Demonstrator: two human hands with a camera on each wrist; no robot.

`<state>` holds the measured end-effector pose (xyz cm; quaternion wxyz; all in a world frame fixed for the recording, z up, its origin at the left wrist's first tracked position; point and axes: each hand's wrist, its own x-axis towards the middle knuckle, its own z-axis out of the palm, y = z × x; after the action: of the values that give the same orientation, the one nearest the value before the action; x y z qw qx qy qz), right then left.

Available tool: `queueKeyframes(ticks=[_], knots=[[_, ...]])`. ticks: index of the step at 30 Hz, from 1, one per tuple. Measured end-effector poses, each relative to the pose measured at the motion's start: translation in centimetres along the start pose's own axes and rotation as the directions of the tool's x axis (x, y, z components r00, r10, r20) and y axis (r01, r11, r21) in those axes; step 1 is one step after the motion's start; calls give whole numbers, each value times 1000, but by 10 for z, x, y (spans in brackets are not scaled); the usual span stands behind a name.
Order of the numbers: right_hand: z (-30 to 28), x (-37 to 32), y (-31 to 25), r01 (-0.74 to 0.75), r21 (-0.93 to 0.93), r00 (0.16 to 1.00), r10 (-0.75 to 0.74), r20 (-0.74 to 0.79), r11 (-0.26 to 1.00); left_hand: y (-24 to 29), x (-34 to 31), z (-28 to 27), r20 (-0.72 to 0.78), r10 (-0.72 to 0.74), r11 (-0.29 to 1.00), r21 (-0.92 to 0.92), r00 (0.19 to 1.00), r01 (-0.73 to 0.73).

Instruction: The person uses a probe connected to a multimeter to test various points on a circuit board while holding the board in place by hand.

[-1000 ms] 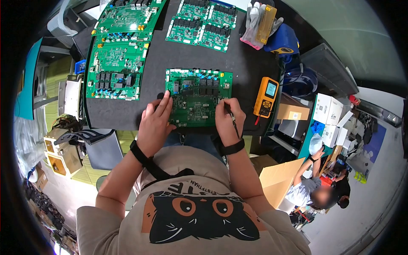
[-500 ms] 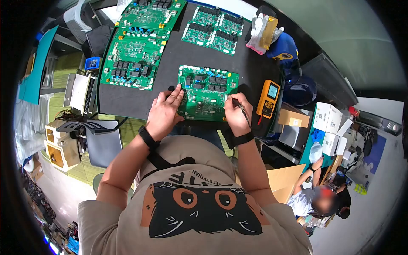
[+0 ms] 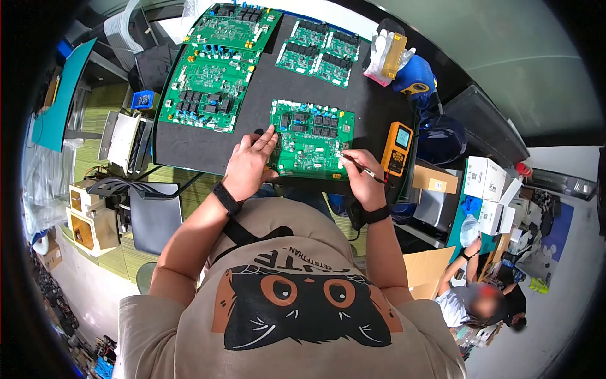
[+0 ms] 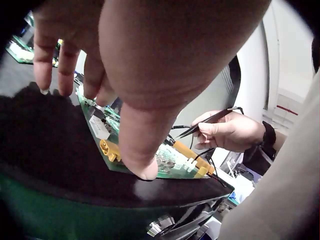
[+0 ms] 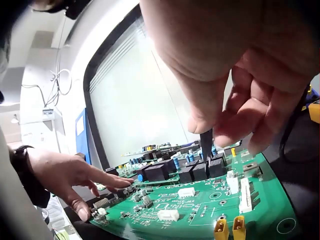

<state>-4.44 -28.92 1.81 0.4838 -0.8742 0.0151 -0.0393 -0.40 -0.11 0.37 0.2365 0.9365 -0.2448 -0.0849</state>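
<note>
In the head view a green circuit board (image 3: 307, 150) with black relays lies on the dark table. My left hand (image 3: 248, 163) rests at its left edge, fingers extended. The left wrist view shows the thumb (image 4: 142, 157) at a board corner beside a yellow connector (image 4: 110, 150). My right hand (image 3: 367, 184) pinches black tweezers (image 3: 365, 168) over the right part of the board, tips pointing left. In the right wrist view the tweezers (image 5: 206, 142) reach down from the fingertips and overlap the black relays (image 5: 201, 171).
Larger green boards (image 3: 211, 88) lie at the left, and a panel of smaller boards (image 3: 319, 54) at the back. An orange multimeter (image 3: 396, 148) is right of my right hand. Behind it are gloves (image 3: 380, 55) and a blue device (image 3: 415, 77). Another person (image 3: 467, 300) is off to the right.
The head view has shifted, so the table appears farther right. My right hand has moved slightly down and right relative to the board, and the tweezers now slant leftward. My left hand stays at the board's edge.
</note>
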Motion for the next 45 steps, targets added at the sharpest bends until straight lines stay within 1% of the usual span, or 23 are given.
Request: queueKeyframes(ticks=[2, 6, 8, 9, 11, 15, 17, 24, 27, 29, 33, 35, 38, 42, 44, 45], knots=[[-2, 1, -2, 57, -47, 998, -58, -37, 997, 0, 0, 1, -4, 3, 1000, 8, 1000, -3], [-2, 5, 2, 66, -49, 998, -67, -17, 997, 1, -1, 1, -18, 3, 1000, 1, 1000, -3], [-5, 8, 6, 39, -62, 999, -36, 39, 997, 1, 0, 1, -23, 1, 1000, 4, 1000, -1], [-6, 10, 7, 40, -61, 998, -37, 41, 997, 1, -1, 2, -25, 3, 1000, 1, 1000, -3], [-10, 14, 8, 100, -74, 989, -92, 113, 992, 0, -1, 2, -28, 5, 1000, -1, 1000, -5], [-14, 22, 7, 123, -96, 983, -108, 151, 988, 0, -1, 4, -37, 10, 1000, 6, 999, -9], [-15, 25, 10, 192, -123, 967, -167, 190, 974, -1, -1, 4, -39, 12, 1000, 9, 999, -11], [-19, 35, 8, 175, -145, 957, -133, 258, 974, -1, -1, 4, -39, 10, 1000, 0, 999, -10], [-21, 40, 6, 146, -144, 952, -99, 290, 979, 0, -1, 3, -36, 4, 1000, 0, 999, -4], [-23, 42, 1, 134, -175, 945, -72, 318, 975, 1, -1, 2, -31, 1, 1000, 3, 1000, 0], [-22, 46, 5, 169, -177, 941, -105, 322, 970, 0, 0, 2, -32, 1, 1000, -1, 999, -1], [-22, 46, 4, 121, -162, 944, -63, 325, 979, -1, 0, 3, -29, -2, 1000, -1, 1000, 1], [-23, 48, 3, 108, -168, 937, -44, 346, 980, -1, 0, 3, -26, 0, 1000, -6, 1000, 0], [-22, 47, 6, 122, -179, 936, -53, 347, 976, -1, 0, 2, -24, 0, 1000, 2, 1000, 0], [-21, 48, 8, 198, -187, 930, -125, 344, 962, -1, 0, 2, -19, -2, 1000, 2, 1000, 2], [-21, 48, 8, 198, -188, 931, -125, 344, 962, -1, 0, 2, -21, 1, 1000, -3, 1000, -1]])
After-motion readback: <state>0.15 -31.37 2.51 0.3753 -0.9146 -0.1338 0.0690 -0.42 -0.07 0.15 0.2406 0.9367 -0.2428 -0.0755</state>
